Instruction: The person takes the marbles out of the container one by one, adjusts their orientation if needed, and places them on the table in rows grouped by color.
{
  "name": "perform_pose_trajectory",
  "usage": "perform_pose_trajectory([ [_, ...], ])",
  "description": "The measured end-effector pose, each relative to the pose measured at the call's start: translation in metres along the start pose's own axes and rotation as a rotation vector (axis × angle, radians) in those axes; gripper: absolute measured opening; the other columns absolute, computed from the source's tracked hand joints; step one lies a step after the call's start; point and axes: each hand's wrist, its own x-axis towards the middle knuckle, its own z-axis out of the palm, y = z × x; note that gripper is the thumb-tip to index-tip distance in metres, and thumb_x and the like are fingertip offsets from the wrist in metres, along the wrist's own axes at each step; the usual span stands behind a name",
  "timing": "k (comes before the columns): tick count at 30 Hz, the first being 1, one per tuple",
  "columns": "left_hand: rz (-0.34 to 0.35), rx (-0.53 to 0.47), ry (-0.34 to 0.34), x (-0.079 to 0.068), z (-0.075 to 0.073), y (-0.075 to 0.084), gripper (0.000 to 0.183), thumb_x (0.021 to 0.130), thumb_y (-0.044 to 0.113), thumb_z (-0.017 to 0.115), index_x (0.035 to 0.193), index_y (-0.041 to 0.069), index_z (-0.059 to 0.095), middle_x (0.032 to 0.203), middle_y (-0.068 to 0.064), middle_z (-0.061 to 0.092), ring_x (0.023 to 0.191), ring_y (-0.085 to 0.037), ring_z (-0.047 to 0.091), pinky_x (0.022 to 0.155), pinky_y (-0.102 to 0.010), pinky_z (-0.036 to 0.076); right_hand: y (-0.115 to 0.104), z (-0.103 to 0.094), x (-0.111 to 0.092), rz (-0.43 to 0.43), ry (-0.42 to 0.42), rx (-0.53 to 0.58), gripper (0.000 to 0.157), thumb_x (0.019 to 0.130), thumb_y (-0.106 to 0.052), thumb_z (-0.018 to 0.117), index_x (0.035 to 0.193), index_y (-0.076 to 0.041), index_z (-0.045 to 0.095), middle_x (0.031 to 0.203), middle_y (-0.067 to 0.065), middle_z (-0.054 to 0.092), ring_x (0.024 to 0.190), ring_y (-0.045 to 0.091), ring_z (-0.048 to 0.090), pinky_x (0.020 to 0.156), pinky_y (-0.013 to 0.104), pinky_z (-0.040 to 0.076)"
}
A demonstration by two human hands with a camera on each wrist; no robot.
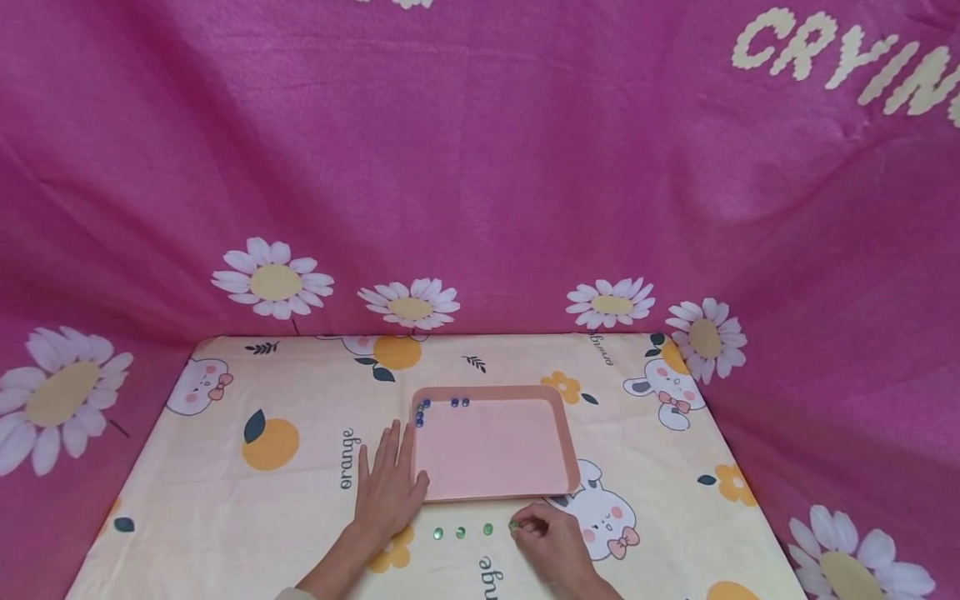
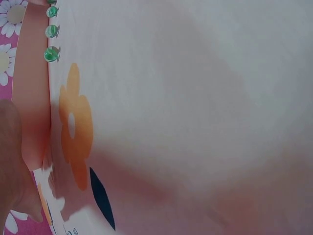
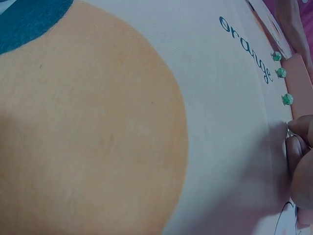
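Observation:
My right hand pinches a green marble between thumb and fingers, close over the cloth in front of the tray; the fingertips cover most of it. To its left, three green marbles lie in a loose row, among them one green marble nearest that hand in the right wrist view. My left hand lies with fingers spread and straight at the left edge of the pink tray, thumb at its near left corner. Several blue marbles sit in the tray's far left corner, and two more blue marbles along its far side.
A cream printed cloth with oranges, flowers and rabbits covers the table. Behind and at both sides hangs a magenta curtain with daisies, meeting the table's edges.

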Motion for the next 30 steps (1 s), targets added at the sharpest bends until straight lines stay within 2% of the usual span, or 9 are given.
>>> perform_pose_trajectory([
  [13, 0.003, -0.014, 0.005, -0.0001, 0.0004, -0.0005, 0.081, 0.094, 0.041, 0.057, 0.159, 0.007, 0.023, 0.163, -0.017, 0.02, 0.149, -0.034, 0.017, 0.119, -0.06, 0.003, -0.0046, 0.0014, -0.0002, -0.013, 0.013, -0.053, 0.02, 0.075, -0.001, 0.074, 0.085, -0.017, 0.073, 0.076, -0.009, 0.06, 0.068, 0.006, 0.054, 0.059, 0.02, 0.047],
  [30, -0.001, 0.009, -0.014, -0.0005, -0.0006, 0.0004, 0.081, 0.095, 0.042, 0.057, 0.159, 0.007, 0.021, 0.164, -0.016, 0.02, 0.15, -0.034, 0.017, 0.119, -0.06, 0.004, -0.0061, 0.0007, -0.0034, -0.019, -0.011, -0.011, 0.018, 0.076, 0.0, 0.074, 0.087, -0.014, 0.071, 0.078, -0.006, 0.059, 0.07, 0.008, 0.055, 0.06, 0.02, 0.049],
])
